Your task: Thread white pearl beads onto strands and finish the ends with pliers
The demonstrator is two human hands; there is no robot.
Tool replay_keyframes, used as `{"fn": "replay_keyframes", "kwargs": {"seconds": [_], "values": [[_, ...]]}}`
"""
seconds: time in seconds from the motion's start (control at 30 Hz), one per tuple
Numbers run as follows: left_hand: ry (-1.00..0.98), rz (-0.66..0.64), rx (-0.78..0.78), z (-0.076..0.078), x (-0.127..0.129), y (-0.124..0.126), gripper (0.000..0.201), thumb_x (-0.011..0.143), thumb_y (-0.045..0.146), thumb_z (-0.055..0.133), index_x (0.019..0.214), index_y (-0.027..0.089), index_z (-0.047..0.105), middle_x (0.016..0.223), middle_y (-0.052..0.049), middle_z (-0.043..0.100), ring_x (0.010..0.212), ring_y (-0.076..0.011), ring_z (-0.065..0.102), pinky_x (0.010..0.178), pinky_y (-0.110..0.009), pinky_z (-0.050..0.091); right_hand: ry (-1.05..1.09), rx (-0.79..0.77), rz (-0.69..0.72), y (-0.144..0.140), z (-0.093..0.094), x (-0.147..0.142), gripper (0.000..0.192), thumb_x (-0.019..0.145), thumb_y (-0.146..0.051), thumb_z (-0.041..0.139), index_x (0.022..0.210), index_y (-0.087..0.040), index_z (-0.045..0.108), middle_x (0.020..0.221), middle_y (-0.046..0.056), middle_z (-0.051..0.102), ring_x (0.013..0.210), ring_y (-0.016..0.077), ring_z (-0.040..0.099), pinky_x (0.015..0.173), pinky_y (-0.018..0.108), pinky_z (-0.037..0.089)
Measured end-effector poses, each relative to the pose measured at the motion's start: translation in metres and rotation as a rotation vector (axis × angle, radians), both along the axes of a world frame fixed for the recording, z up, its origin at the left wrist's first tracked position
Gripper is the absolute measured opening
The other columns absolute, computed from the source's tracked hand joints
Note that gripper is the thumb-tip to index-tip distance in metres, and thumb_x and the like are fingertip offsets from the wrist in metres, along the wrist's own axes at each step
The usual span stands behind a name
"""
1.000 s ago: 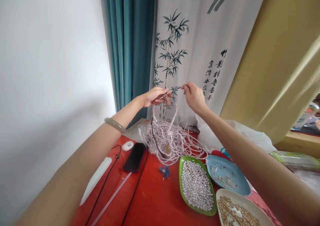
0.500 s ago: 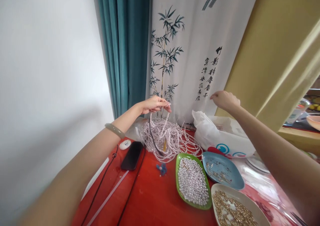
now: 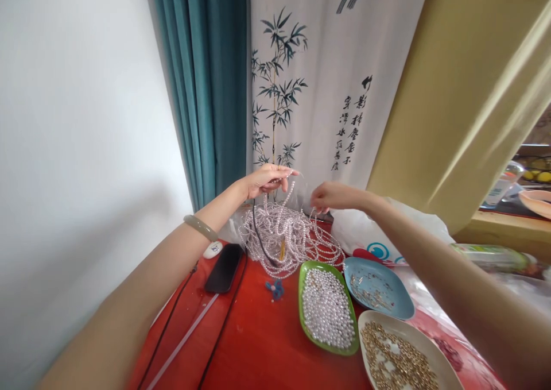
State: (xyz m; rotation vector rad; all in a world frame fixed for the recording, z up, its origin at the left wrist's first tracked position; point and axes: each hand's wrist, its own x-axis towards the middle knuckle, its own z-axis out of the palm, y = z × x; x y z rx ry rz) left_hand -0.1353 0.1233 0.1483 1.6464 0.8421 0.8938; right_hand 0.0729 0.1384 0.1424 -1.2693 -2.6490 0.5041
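Observation:
My left hand (image 3: 267,181), with a bracelet (image 3: 200,227) on the forearm, is pinched on a pearl bead strand (image 3: 289,196) above the pile. Near its fingertips a faint clear thread (image 3: 303,177) curves out. To the right of it, at nearly the same height, my right hand (image 3: 328,197) is closed, its fingers curled downward; what lies between them is too small to tell. Below both hands spreads a tangled heap of pale pink pearl bead strands (image 3: 297,238).
On the red table (image 3: 253,344) stand a green tray (image 3: 301,304) of loose pearls, a blue plate (image 3: 404,298) of small metal bits and a cream plate (image 3: 443,361) of gold beads. A phone (image 3: 224,268), blue flower (image 3: 274,289) and white bag (image 3: 357,235) lie near.
My right hand has come left and down from the far right, now close to my left hand. The left hand stays in place with the strand. The view has shifted slightly.

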Motion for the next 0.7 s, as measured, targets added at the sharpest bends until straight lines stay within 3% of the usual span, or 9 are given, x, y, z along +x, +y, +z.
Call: {"fn": "replay_keyframes", "kwargs": {"seconds": [0.07, 0.13, 0.2, 0.27, 0.4, 0.53, 0.7], "values": [[-0.032, 0.009, -0.001, -0.001, 0.002, 0.002, 0.027, 0.081, 0.022, 0.051, 0.104, 0.013, 0.060, 0.058, -0.003, 0.059, 0.031, -0.0002, 0.019, 0.033, -0.019, 0.006, 0.047, 0.093, 0.061, -0.008, -0.009, -0.016, 0.016, 0.073, -0.028, 0.055, 0.076, -0.016, 0.065, 0.076, 0.006, 0.066, 0.067, 0.0174, 0.060, 0.064, 0.030, 0.044], [-0.074, 0.025, 0.000, -0.002, 0.005, 0.003, 0.030, 0.080, 0.023, 0.051, 0.108, 0.014, 0.058, 0.060, -0.005, 0.061, 0.031, -0.0001, 0.018, 0.033, -0.018, 0.007, 0.240, 0.105, 0.073, -0.015, -0.016, -0.029, 0.030, 0.073, -0.033, 0.057, 0.097, -0.016, 0.062, 0.093, 0.008, 0.064, 0.080, 0.0195, 0.059, 0.071, 0.031, 0.045], [-0.119, 0.054, -0.001, -0.003, 0.007, 0.003, 0.031, 0.080, 0.024, 0.052, 0.108, 0.014, 0.058, 0.064, -0.007, 0.063, 0.031, 0.0000, 0.018, 0.033, -0.018, 0.007, 0.447, -0.041, 0.127, -0.022, -0.019, -0.038, 0.043, 0.074, -0.036, 0.056, 0.111, -0.015, 0.054, 0.103, 0.009, 0.061, 0.089, 0.0193, 0.057, 0.076, 0.030, 0.044], [-0.166, 0.082, 0.004, -0.002, 0.007, 0.002, 0.031, 0.079, 0.023, 0.054, 0.108, 0.015, 0.058, 0.072, -0.010, 0.066, 0.032, 0.0002, 0.019, 0.033, -0.018, 0.007, 0.573, -0.217, 0.163, -0.027, -0.021, -0.040, 0.047, 0.076, -0.037, 0.055, 0.117, -0.013, 0.049, 0.099, 0.010, 0.062, 0.091, 0.0177, 0.057, 0.079, 0.029, 0.044], [-0.354, 0.208, 0.092, 0.006, -0.003, 0.005, 0.027, 0.077, 0.019, 0.054, 0.103, 0.014, 0.057, 0.090, -0.013, 0.066, 0.033, 0.0006, 0.021, 0.032, -0.017, 0.010, 0.728, -0.308, 0.023, -0.026, -0.033, -0.028, 0.041, 0.078, -0.041, 0.053, 0.108, -0.013, 0.054, 0.072, 0.004, 0.059, 0.069, 0.0123, 0.055, 0.067, 0.026, 0.044], [-0.518, 0.477, 0.174, 0.017, -0.034, 0.012, 0.031, 0.072, 0.009, 0.051, 0.103, 0.012, 0.053, 0.091, -0.012, 0.065, 0.033, 0.0011, 0.020, 0.031, -0.015, 0.011, 0.882, -0.303, -0.064, -0.012, -0.059, 0.004, 0.038, 0.080, -0.047, 0.047, 0.091, -0.014, 0.060, 0.051, -0.005, 0.037, 0.045, 0.0063, 0.035, 0.045, 0.021, 0.033], [-0.546, 0.671, 0.245, 0.026, -0.081, 0.010, 0.032, 0.065, 0.000, 0.051, 0.095, 0.011, 0.055, 0.087, -0.011, 0.065, 0.033, 0.0016, 0.021, 0.030, -0.014, 0.013, 1.243, -0.396, -0.471, 0.008, -0.078, 0.057, 0.013, 0.070, -0.024, 0.061, 0.071, -0.011, 0.060, 0.046, -0.008, 0.026, 0.039, 0.0033, 0.026, 0.039, 0.018, 0.029]]}}
